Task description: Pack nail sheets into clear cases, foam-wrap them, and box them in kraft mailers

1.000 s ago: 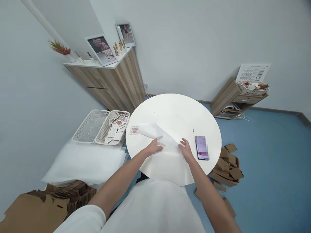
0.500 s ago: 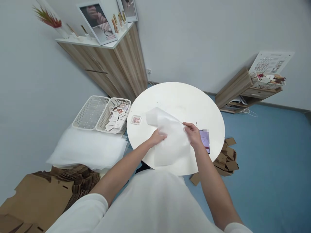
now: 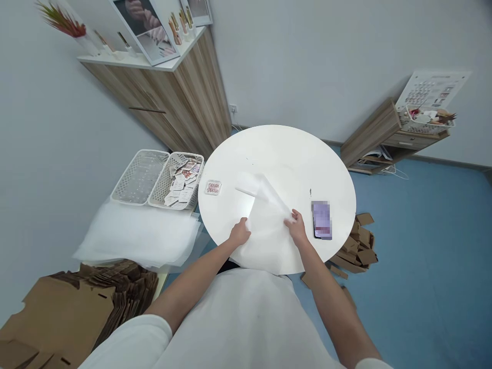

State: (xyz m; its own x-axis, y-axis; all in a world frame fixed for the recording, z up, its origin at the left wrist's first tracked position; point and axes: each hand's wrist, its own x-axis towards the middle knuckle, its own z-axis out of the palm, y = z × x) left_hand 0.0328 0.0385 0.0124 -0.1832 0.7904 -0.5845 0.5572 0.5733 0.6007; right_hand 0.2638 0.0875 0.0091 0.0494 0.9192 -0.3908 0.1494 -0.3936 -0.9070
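A thin, translucent white foam sheet [image 3: 269,192] lies across the round white table, its far edge turned over in a loose strip. At the sheet's near left edge my left hand [image 3: 240,232] is closed on it. My right hand [image 3: 295,228] pinches the sheet's right edge, thumb and fingers together around it. Left of the sheet rests a small clear case [image 3: 212,187] with reddish pieces inside. A phone [image 3: 322,220] lies flat to the right of my right hand.
White baskets stand left of the table; one [image 3: 154,192] holds printed cards, the other [image 3: 138,179] clear plastic pieces. Below them are stacked foam sheets [image 3: 134,233] and flat cardboard boxes [image 3: 69,312]. More cardboard [image 3: 359,248] lies on the floor at right. A wooden cabinet [image 3: 200,92] stands behind.
Both hands have moved down toward my body, the right one also leftward. The raised sheet has been lowered, its far edge now turned over. The phone is fully uncovered.
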